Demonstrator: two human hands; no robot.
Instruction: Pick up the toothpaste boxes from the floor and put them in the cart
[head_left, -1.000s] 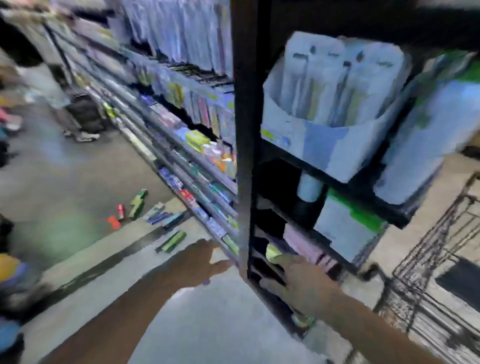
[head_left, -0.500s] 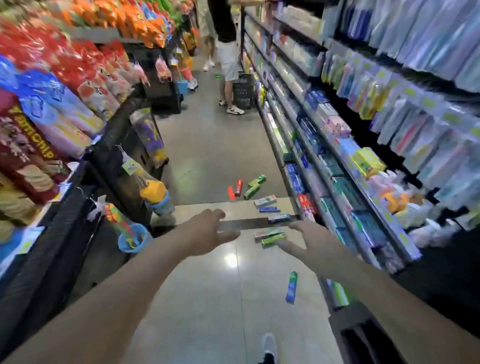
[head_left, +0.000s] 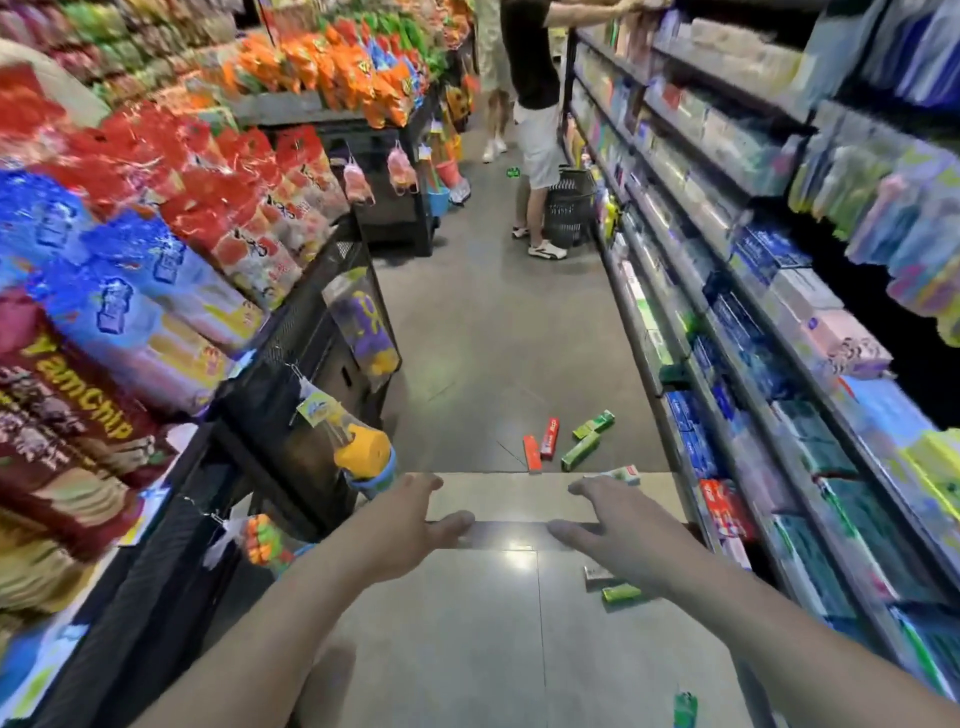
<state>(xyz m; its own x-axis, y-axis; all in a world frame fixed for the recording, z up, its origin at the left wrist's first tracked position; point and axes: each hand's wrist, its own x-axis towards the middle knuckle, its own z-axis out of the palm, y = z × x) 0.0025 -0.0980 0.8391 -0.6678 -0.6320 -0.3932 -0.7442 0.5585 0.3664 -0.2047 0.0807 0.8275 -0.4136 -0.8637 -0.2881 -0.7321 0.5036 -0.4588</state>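
Several toothpaste boxes lie scattered on the aisle floor ahead: two red boxes, two green boxes, a white box, and a green box under my right forearm. Another green box lies near the bottom edge. My left hand and my right hand are stretched forward above the floor, fingers apart, holding nothing. The cart is out of view.
Snack shelves and a black wire rack line the left side. Toothpaste shelves run along the right. Two people stand farther down the aisle beside a black basket.
The view swung from the right shelf and cart toward the aisle, then moved forward. Both hands stay extended and empty; the boxes are closer now.
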